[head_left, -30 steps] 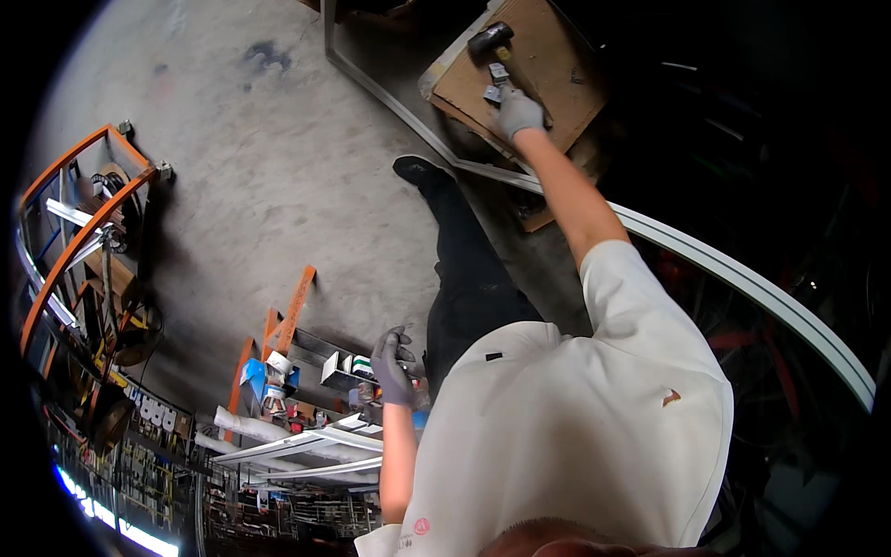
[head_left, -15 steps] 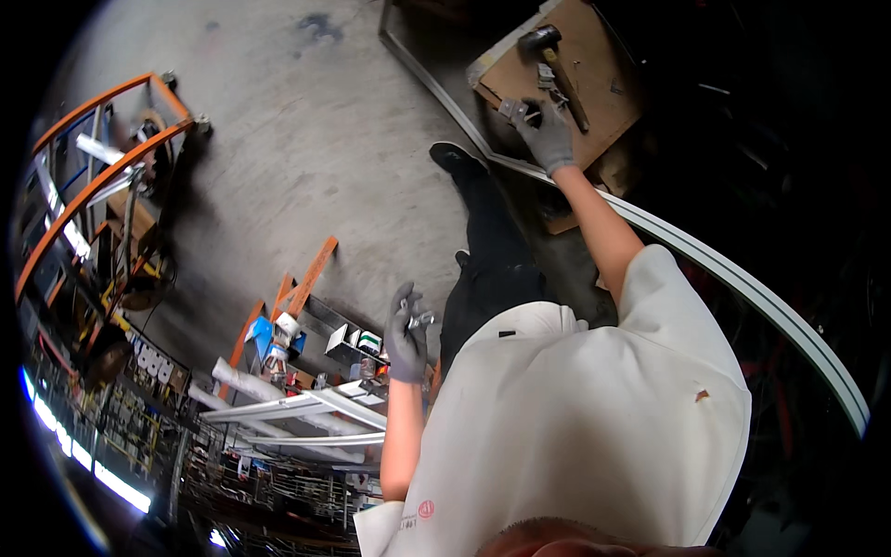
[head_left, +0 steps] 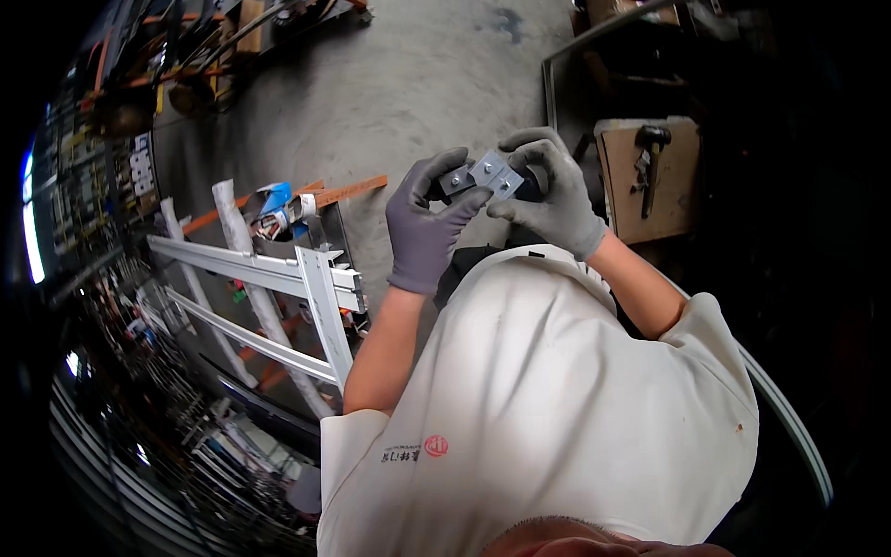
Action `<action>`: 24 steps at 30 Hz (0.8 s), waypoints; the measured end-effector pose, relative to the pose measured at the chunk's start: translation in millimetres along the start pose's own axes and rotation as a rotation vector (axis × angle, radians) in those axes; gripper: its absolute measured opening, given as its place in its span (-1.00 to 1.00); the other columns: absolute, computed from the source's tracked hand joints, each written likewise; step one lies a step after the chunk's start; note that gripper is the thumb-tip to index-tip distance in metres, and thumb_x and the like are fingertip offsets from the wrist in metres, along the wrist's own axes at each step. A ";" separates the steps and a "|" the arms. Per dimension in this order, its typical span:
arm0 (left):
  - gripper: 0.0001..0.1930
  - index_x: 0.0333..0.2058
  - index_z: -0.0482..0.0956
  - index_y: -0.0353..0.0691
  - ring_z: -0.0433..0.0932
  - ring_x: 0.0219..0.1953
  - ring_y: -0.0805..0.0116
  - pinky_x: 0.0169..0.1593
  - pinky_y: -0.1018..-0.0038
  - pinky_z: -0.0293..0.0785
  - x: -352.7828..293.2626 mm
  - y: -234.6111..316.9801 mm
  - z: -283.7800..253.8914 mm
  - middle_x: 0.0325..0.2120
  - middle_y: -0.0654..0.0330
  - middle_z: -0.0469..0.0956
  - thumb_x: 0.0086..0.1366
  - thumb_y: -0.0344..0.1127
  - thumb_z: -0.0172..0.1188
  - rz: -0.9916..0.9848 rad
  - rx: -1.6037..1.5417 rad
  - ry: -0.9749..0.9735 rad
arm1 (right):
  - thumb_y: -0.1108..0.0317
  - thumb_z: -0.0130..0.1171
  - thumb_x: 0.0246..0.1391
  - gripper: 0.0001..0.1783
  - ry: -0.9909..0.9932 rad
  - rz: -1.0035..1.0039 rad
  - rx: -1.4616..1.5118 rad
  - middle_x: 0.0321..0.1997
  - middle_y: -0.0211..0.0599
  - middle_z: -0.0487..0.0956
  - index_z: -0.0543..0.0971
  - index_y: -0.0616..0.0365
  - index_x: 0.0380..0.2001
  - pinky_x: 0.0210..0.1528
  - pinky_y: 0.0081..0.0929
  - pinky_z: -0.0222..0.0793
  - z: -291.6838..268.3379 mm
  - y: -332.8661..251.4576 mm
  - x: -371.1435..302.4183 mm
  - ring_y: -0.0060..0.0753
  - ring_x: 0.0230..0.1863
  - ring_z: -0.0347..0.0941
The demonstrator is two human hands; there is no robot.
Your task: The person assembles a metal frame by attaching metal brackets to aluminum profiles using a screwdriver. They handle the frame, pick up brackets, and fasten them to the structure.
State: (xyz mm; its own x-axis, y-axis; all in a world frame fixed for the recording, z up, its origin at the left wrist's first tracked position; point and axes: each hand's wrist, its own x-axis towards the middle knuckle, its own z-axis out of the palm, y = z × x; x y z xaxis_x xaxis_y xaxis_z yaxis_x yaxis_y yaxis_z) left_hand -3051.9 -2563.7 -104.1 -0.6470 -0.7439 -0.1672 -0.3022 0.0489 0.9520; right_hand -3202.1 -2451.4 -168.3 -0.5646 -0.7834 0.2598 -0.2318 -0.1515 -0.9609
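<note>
Small silver metal brackets (head_left: pixel 497 174) with bolts in them are held up in front of my waist. My left hand (head_left: pixel 419 223), in a grey glove, is closed on a smaller bracket (head_left: pixel 454 181), its thumb reaching toward the others. My right hand (head_left: pixel 568 195), gloved in grey too, grips the larger bracket pieces between thumb and fingers. The pieces touch or overlap between the two hands; whether they are joined I cannot tell.
A black-headed mallet (head_left: pixel 653 176) lies on a brown board (head_left: pixel 620 200) at the right, beside small metal bits (head_left: pixel 640 170). White metal profiles (head_left: pixel 232 265) form a frame on the left. Orange bars (head_left: pixel 348 192) stand behind it. A long rail (head_left: pixel 789 418) curves past my right side.
My right hand has come back from the board to my waist with metal brackets. My left hand has risen to meet it. The view has turned, and the mallet stays on the board.
</note>
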 end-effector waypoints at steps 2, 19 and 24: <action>-0.49 0.05 0.57 -0.33 0.58 -0.08 0.47 0.07 0.52 0.52 -9.8 9.4 -14.7 -0.08 0.21 0.61 0.13 -0.36 0.50 0.031 0.026 0.026 | 0.16 0.66 -0.31 -0.36 -0.060 0.143 0.219 -0.29 -0.28 0.59 0.51 0.17 -0.21 -0.14 -0.43 0.49 20.9 -9.2 -3.3 -0.40 -0.27 0.54; -0.71 0.06 0.57 -0.35 0.58 -0.03 0.41 0.08 0.48 0.49 -28.0 -50.9 -67.0 -0.05 0.14 0.64 0.45 -0.35 0.14 -0.262 -0.201 0.006 | 0.17 0.53 -0.15 -0.47 -0.416 0.220 0.145 -0.34 -0.12 0.61 0.57 0.30 -0.19 -0.25 -0.35 0.49 43.2 -26.3 -16.7 -0.20 -0.32 0.60; -0.66 0.05 0.56 -0.36 0.57 -0.07 0.42 0.05 0.45 0.48 -13.2 -57.7 -61.1 -0.12 0.20 0.62 0.48 -0.22 0.07 -0.317 -0.174 -0.200 | 0.28 0.47 -0.12 -0.58 -0.492 0.343 0.165 -0.37 -0.10 0.60 0.59 0.27 -0.21 -0.22 -0.32 0.45 28.6 -24.0 -15.0 -0.16 -0.32 0.56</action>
State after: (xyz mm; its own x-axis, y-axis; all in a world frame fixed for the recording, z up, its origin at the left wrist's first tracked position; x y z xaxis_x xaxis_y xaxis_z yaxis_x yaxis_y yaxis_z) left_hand -2983.1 -2597.4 -141.2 -0.6694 -0.5592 -0.4891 -0.3964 -0.2879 0.8718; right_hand -3165.4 -2453.2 -151.9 -0.1448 -0.9840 -0.1038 0.0458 0.0981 -0.9941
